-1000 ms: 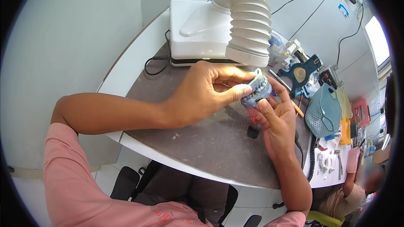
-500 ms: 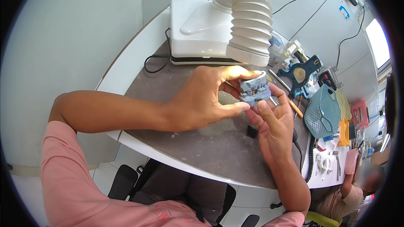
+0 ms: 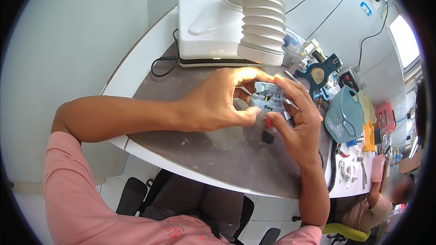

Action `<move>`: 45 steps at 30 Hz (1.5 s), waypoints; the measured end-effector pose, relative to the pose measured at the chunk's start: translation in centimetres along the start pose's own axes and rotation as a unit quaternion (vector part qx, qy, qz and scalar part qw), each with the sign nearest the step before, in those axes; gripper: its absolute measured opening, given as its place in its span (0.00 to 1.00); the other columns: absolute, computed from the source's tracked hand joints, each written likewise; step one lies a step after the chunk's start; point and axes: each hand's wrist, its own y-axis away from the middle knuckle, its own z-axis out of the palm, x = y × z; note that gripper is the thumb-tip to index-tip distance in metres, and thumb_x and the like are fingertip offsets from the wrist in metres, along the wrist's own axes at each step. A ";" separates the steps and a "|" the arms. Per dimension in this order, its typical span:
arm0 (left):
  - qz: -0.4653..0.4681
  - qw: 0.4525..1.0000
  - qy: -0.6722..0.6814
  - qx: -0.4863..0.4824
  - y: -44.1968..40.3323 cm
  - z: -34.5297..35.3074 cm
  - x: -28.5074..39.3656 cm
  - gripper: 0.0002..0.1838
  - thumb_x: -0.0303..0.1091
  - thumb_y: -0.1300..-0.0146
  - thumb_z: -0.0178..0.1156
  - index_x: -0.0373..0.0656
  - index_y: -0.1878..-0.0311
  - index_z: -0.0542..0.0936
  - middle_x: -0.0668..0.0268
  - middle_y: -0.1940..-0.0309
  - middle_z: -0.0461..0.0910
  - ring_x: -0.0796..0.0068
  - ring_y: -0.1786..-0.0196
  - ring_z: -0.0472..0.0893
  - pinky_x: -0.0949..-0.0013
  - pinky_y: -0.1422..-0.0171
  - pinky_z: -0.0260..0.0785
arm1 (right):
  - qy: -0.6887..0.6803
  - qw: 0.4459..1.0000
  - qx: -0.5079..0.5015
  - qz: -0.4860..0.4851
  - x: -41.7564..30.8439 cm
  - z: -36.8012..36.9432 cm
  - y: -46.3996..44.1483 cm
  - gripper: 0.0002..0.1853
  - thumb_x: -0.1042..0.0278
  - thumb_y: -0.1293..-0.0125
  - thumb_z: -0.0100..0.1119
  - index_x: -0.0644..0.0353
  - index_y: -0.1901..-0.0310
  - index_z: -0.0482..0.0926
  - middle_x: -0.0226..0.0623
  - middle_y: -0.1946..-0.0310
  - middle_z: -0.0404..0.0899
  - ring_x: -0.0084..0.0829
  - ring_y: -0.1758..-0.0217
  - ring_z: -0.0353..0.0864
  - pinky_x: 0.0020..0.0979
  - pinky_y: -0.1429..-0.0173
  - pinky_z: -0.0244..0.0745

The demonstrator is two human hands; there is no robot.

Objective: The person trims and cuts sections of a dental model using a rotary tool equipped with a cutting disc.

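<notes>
A blue-grey dental model [image 3: 268,97], its upper and lower halves together, is held up above the grey worktop. Handwriting and a small gold-coloured spot show on the side facing me. My left hand [image 3: 225,100] grips it from the left, fingers at the top and thumb at the lower edge. From the right, my right hand [image 3: 297,115] grips the same model with thumb below and fingers behind and above.
Behind the hands stands a white machine [image 3: 209,36] with a ribbed hose [image 3: 263,22]. To the right are a blue articulator-like device [image 3: 320,75], a teal basket [image 3: 345,115] and an orange tray [image 3: 368,136]. A black piece [image 3: 268,137] lies below the model. Another person [image 3: 377,206] sits far right.
The model has been turned so that its written side faces me, and the fingers of both hands have shifted around it. The whole view has moved slightly.
</notes>
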 end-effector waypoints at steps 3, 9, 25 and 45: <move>-0.001 0.999 0.034 -0.025 -0.1 -0.1 0.3 0.31 0.23 0.42 0.63 0.37 0.34 0.69 0.63 0.40 0.73 0.77 0.41 0.75 0.68 0.35 0.70 | -0.018 0.999 0.026 0.009 -0.6 -0.3 -0.2 0.32 0.75 0.48 0.73 0.57 0.38 0.78 0.39 0.44 0.77 0.28 0.49 0.81 0.27 0.52 0.81; -0.043 0.980 0.190 -0.042 0.1 0.1 -0.2 0.33 0.24 0.39 0.62 0.41 0.31 0.61 0.63 0.42 0.72 0.79 0.43 0.75 0.72 0.39 0.71 | 0.088 0.996 0.005 -0.031 -0.8 -0.9 -0.4 0.28 0.75 0.52 0.76 0.61 0.45 0.82 0.39 0.53 0.81 0.28 0.53 0.83 0.29 0.51 0.83; -0.140 0.924 0.355 -0.010 -0.1 0.0 -1.5 0.21 0.27 0.34 0.65 0.37 0.40 0.72 0.63 0.47 0.78 0.78 0.45 0.79 0.72 0.40 0.74 | -0.009 0.997 0.079 0.018 0.1 0.6 0.3 0.21 0.80 0.46 0.73 0.70 0.50 0.79 0.41 0.54 0.79 0.25 0.54 0.82 0.27 0.52 0.84; -0.080 0.953 0.261 0.132 0.6 0.4 -0.1 0.17 0.26 0.28 0.53 0.38 0.37 0.70 0.63 0.46 0.78 0.77 0.43 0.76 0.71 0.37 0.70 | -0.005 0.987 0.038 0.159 0.7 1.0 0.4 0.07 0.71 0.36 0.67 0.65 0.60 0.81 0.37 0.68 0.85 0.20 0.70 0.80 0.24 0.63 0.73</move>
